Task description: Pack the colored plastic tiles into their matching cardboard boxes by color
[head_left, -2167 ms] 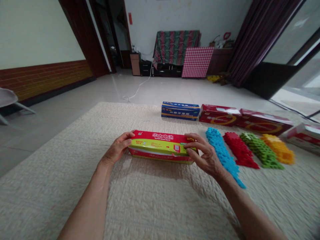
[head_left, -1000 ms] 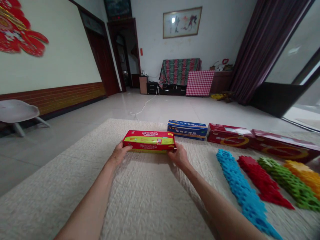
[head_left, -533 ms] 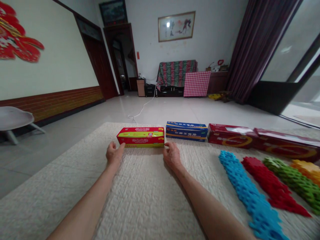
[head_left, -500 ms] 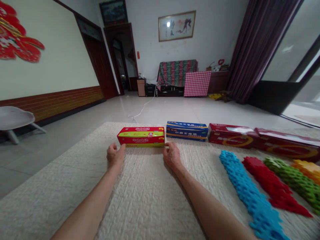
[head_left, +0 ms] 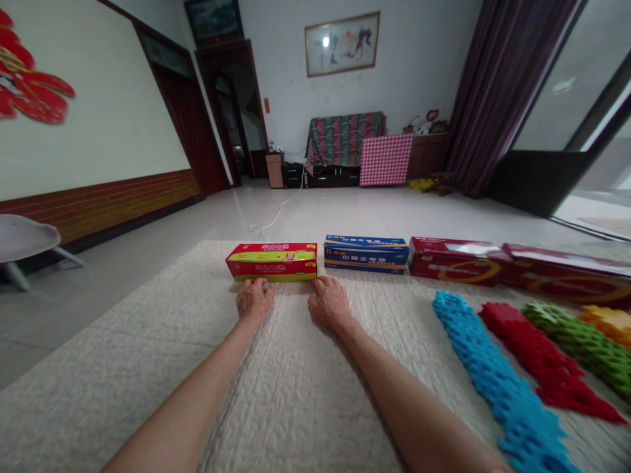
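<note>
A red and yellow battery box [head_left: 272,263] lies lengthwise near the far edge of the quilted cream cover. My left hand [head_left: 254,299] is at the lower front of this box, fingers bent and thumb apart, touching or almost touching it. At the box's right front corner is my right hand [head_left: 330,301], its fingertips against the corner and the thumb lower down. Neither hand wraps around the box. Just right of it stands a blue battery box [head_left: 365,255], with a narrow gap between the two.
Two dark red boxes, a nearer one [head_left: 458,261] and a farther one [head_left: 566,274], continue the row rightward. In front lie strips of interlocking pieces: blue [head_left: 493,368], red [head_left: 537,355], green [head_left: 582,341] and orange [head_left: 608,320]. A pale chair [head_left: 24,240] stands on the left floor.
My left hand has moved right, from the box's left end to its front. The right hand stays by the right corner. The whole view has shifted slightly.
</note>
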`<state>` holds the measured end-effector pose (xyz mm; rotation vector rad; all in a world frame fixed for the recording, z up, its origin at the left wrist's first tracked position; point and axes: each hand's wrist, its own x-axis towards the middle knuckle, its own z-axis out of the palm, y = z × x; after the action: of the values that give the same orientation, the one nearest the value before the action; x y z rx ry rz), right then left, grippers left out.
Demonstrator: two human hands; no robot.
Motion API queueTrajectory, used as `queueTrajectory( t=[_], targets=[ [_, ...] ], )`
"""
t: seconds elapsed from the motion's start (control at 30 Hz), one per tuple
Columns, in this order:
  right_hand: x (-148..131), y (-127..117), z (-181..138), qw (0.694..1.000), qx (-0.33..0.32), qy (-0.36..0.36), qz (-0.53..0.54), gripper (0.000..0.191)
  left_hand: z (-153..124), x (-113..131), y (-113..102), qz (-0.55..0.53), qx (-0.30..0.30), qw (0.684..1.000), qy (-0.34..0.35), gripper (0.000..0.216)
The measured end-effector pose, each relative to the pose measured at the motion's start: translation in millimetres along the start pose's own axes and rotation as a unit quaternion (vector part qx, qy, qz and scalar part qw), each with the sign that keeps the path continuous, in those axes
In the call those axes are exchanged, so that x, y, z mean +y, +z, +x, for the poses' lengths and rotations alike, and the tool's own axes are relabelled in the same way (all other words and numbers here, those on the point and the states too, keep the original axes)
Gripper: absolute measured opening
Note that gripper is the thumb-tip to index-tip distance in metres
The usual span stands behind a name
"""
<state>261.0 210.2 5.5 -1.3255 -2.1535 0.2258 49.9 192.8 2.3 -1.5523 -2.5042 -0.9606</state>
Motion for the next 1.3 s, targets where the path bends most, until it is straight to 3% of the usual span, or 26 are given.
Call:
queueTrajectory(
  t=[0.23,0.4,0.53,0.6,0.67,0.8,0.87,0.97,1.13,1.3],
  targets=[
    [-1.0,-1.3,4.0,1.000,-0.004,0.004,-0.020,0.038,12.0,2.7,6.2,0.011,-0.013,0.998,0.061,0.037],
    [6.0,-1.9,7.3,0.999,0.031,0.019,0.009,0.035,-0.4,15.5,-1.7,-0.017,0.005,0.991,0.132,0.041],
    [25.0,-24.5,12.6,0.989,0.135,0.068,0.002,0.043,-10.5,64.6,-9.5,-0.079,0.024,0.954,0.290,0.041],
    [39.8,-41.7,17.1,0.979,0.184,0.078,-0.025,0.043,-10.0,100.5,-6.5,-0.085,-0.009,0.930,0.358,0.041],
    [56.2,-57.9,21.3,0.976,0.189,0.077,-0.070,0.044,-6.7,135.7,2.7,-0.064,-0.071,0.917,0.387,0.044],
    [83.8,-77.3,24.8,0.977,0.137,0.036,-0.157,0.049,-0.1,182.4,28.9,-0.048,-0.100,0.919,0.379,0.054],
    [91.8,-81.0,25.1,0.976,0.124,0.010,-0.179,0.048,1.7,192.0,38.2,-0.033,-0.105,0.925,0.365,0.055],
    [96.1,-84.9,27.6,0.976,0.121,0.011,-0.181,0.036,4.3,198.1,41.4,-0.010,-0.101,0.934,0.342,0.041],
    [92.0,-98.2,28.6,0.980,0.107,0.059,-0.156,0.025,-2.2,205.6,25.8,0.017,-0.097,0.941,0.324,0.028],
    [77.5,-121.6,0.2,0.985,0.093,0.053,-0.138,0.021,-40.4,205.7,-9.1,0.032,-0.098,0.938,0.330,0.023]
  ],
)
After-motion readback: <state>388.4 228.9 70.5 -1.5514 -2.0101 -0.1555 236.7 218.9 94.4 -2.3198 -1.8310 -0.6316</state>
